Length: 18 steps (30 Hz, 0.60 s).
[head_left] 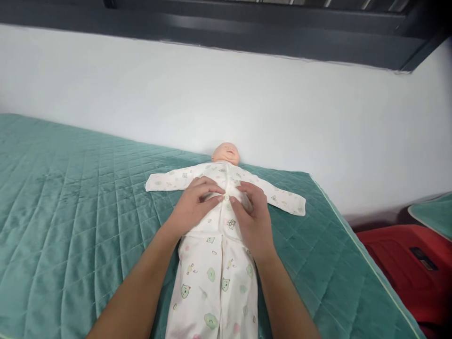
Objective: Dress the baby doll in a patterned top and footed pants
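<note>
A doll [226,153] lies on its back with its head by the wall. It wears a long-sleeved white baby shirt [206,223] with small printed animals, its sleeves spread to both sides. At the chest, a small round button [227,197] shows on the front opening. My left hand [199,202] pinches the shirt front just left of the button, thumb and forefinger close together. From the other side my right hand [254,219] grips the cloth, thumb beside the button and forefinger curled above. White printed baby pants [197,282] stretch toward me below the shirt hem.
A green quilted cover [88,212] lies under the doll, its piped edge running down on the right. Beyond that edge sits a red plastic object [399,263], partly hidden. The white wall [158,94] rises behind, with a dark frame [247,26] above.
</note>
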Tool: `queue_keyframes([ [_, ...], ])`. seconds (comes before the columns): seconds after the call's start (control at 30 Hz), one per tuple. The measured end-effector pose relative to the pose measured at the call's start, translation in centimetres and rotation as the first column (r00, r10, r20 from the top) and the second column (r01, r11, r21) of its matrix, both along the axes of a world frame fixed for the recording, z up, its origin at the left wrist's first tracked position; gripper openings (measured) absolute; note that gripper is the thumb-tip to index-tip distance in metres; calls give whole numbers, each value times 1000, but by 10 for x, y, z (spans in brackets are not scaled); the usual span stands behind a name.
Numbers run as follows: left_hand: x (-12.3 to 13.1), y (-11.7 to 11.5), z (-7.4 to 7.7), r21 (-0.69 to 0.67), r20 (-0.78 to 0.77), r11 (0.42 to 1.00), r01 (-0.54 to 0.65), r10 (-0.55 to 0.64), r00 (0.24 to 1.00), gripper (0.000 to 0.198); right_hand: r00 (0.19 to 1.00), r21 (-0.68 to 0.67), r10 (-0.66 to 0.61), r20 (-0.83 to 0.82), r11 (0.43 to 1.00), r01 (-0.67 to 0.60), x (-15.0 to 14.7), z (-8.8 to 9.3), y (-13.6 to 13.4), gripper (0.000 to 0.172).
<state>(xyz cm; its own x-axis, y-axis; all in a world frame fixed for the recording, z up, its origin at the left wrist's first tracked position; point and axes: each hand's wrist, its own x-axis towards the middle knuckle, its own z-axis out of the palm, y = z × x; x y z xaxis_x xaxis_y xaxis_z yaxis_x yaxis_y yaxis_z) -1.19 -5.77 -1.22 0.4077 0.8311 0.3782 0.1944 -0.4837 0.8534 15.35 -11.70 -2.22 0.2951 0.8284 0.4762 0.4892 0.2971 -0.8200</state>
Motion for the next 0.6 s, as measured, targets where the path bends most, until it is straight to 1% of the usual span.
queue_keyframes([
  [0.07,1,0,-1,37,-33,999,11,-9,999,15,1000,-64,17,-10,998,-17,1,-4,3,26],
  [0.13,1,0,-2,76,-70,997,15,-10,998,17,999,-99,33,-24,994,-35,3,-7,5,28],
  [0.3,0,1,-1,141,-143,989,43,-23,990,21,1000,-151,2,-8,989,-4,4,-8,6,33],
  [0.47,3,-1,1,106,-134,994,33,-18,991,10,997,-163,9,-73,986,-21,3,-9,6,36],
  [0.6,5,-3,3,109,-150,994,31,-15,989,13,997,-166,-2,-81,986,-12,2,-7,6,36],
])
